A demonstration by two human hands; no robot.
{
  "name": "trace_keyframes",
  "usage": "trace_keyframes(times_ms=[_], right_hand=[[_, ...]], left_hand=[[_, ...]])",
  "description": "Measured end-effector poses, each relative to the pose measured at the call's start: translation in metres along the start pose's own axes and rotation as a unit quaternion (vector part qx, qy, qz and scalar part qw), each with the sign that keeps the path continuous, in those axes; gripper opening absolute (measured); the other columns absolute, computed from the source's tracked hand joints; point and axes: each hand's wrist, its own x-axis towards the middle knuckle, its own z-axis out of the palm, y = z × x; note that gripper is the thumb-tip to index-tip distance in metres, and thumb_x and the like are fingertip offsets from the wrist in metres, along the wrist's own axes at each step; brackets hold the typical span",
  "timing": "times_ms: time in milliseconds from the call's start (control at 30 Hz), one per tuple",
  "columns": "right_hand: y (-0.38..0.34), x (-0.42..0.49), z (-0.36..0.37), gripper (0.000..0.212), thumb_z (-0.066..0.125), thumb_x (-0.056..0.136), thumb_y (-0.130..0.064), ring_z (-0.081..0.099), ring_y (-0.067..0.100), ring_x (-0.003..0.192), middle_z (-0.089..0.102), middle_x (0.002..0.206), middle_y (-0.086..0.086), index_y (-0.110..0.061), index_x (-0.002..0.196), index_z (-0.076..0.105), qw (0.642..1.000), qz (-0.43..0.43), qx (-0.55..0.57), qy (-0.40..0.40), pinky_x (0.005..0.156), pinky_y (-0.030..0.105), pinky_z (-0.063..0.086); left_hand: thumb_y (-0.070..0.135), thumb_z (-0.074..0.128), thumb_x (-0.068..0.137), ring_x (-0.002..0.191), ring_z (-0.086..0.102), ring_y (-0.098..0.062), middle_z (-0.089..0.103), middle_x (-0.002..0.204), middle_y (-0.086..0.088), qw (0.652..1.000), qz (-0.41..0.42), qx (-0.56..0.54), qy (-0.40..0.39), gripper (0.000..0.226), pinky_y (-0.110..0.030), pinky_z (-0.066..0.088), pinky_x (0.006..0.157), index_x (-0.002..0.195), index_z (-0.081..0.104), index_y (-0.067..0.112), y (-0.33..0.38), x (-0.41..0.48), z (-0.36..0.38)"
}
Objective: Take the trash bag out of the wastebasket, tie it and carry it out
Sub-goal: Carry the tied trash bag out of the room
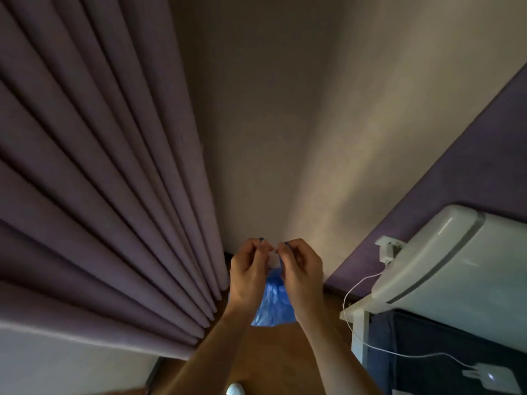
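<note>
A blue plastic trash bag (273, 302) hangs in front of me, low in the middle of the view, over the wooden floor. My left hand (247, 273) pinches one blue strip of the bag's top between its fingertips. My right hand (299, 270) pinches the other strip right beside it. The two hands nearly touch above the bag, and they hide most of its neck. No wastebasket is in view.
Purple curtains (99, 181) hang close on the left. A beige wall (285, 138) stands straight ahead. On the right are a white appliance (445, 260) on a white stand, a white cable (353, 332) and a charger (484, 376). Wooden floor (271, 354) lies below.
</note>
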Motion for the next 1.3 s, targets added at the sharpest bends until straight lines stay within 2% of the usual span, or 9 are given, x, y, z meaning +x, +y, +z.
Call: trace_keyframes(times_ms=[167, 300, 433, 633, 700, 800, 967, 1133, 1300], right_hand=[[-0.014, -0.002, 0.038, 0.017, 0.06, 0.096, -0.002, 0.058, 0.005, 0.06, 0.064, 0.065, 0.002, 0.001, 0.079, 0.064, 0.998, -0.014, 0.033, -0.045, 0.059, 0.02, 0.048], [-0.017, 0.003, 0.058, 0.02, 0.061, 0.096, -0.005, 0.054, 0.009, 0.058, 0.061, 0.064, 0.014, 0.002, 0.078, 0.063, 0.993, -0.017, 0.054, -0.104, 0.056, 0.029, 0.047], [-0.014, 0.016, 0.077, 0.029, 0.062, 0.095, -0.006, 0.048, 0.003, 0.052, 0.055, 0.053, -0.012, -0.018, 0.069, 0.06, 0.981, 0.003, 0.093, -0.169, 0.053, 0.021, 0.041], [-0.005, 0.02, 0.091, 0.028, 0.062, 0.092, -0.022, 0.049, 0.001, 0.049, 0.056, 0.052, -0.016, -0.032, 0.067, 0.062, 0.939, 0.006, 0.131, -0.318, 0.052, 0.021, 0.041], [-0.001, 0.013, 0.095, 0.023, 0.062, 0.092, -0.023, 0.054, 0.0, 0.052, 0.061, 0.054, -0.017, -0.032, 0.07, 0.067, 0.927, 0.006, 0.123, -0.353, 0.056, 0.021, 0.043], [0.006, -0.006, 0.098, 0.018, 0.064, 0.095, -0.014, 0.06, -0.001, 0.057, 0.067, 0.059, -0.019, -0.019, 0.081, 0.074, 0.904, -0.006, 0.103, -0.414, 0.061, 0.02, 0.046], [0.003, -0.06, 0.096, 0.02, 0.06, 0.097, -0.011, 0.055, -0.003, 0.051, 0.061, 0.051, -0.021, -0.012, 0.083, 0.073, 0.826, -0.008, 0.106, -0.554, 0.056, 0.013, 0.042], [-0.013, -0.136, 0.084, 0.02, 0.06, 0.092, -0.017, 0.046, -0.002, 0.043, 0.054, 0.044, -0.019, -0.01, 0.074, 0.067, 0.74, 0.035, 0.119, -0.661, 0.051, 0.022, 0.035], [-0.038, -0.218, 0.061, 0.022, 0.06, 0.084, -0.021, 0.041, 0.007, 0.044, 0.052, 0.044, -0.013, -0.015, 0.064, 0.066, 0.656, 0.02, 0.139, -0.742, 0.049, 0.024, 0.034]], left_hand=[[0.032, 0.054, 0.088, 0.055, 0.048, -0.012, 0.051, 0.055, 0.002, 0.998, 0.012, -0.014, 0.057, 0.027, -0.028, 0.042, 0.05, 0.071, 0.061, 0.012, 0.005, 0.005, -0.033], [0.025, 0.054, 0.093, 0.053, 0.046, -0.012, 0.049, 0.053, 0.006, 0.994, 0.026, -0.016, 0.106, 0.026, -0.03, 0.04, 0.049, 0.071, 0.059, 0.012, 0.008, 0.007, -0.049], [0.022, 0.053, 0.095, 0.057, 0.047, -0.016, 0.05, 0.056, 0.004, 0.981, 0.033, -0.018, 0.191, 0.026, -0.034, 0.043, 0.053, 0.071, 0.061, 0.018, 0.012, 0.008, -0.059], [0.028, 0.056, 0.091, 0.052, 0.043, -0.013, 0.046, 0.053, 0.004, 0.937, 0.043, -0.028, 0.345, 0.024, -0.028, 0.039, 0.048, 0.069, 0.056, 0.018, 0.009, -0.013, -0.071], [0.026, 0.056, 0.09, 0.049, 0.042, -0.01, 0.045, 0.05, 0.006, 0.914, 0.048, -0.035, 0.401, 0.023, -0.025, 0.038, 0.045, 0.069, 0.055, 0.016, 0.005, -0.026, -0.073], [0.014, 0.055, 0.095, 0.047, 0.041, -0.008, 0.043, 0.05, 0.007, 0.879, 0.047, -0.036, 0.474, 0.025, -0.023, 0.037, 0.045, 0.07, 0.053, 0.009, -0.003, -0.058, -0.071], [0.016, 0.054, 0.094, 0.047, 0.04, -0.007, 0.043, 0.051, 0.008, 0.806, 0.054, -0.03, 0.589, 0.026, -0.02, 0.037, 0.045, 0.075, 0.053, -0.001, -0.01, -0.134, -0.065], [0.026, 0.055, 0.088, 0.049, 0.038, -0.01, 0.042, 0.052, 0.008, 0.717, 0.047, -0.053, 0.694, 0.021, -0.023, 0.035, 0.046, 0.069, 0.059, 0.019, -0.004, -0.217, -0.055], [0.031, 0.057, 0.087, 0.044, 0.039, -0.004, 0.051, 0.052, 0.012, 0.626, 0.065, -0.06, 0.775, 0.019, -0.02, 0.036, 0.044, 0.07, 0.064, 0.025, 0.003, -0.302, -0.048]])
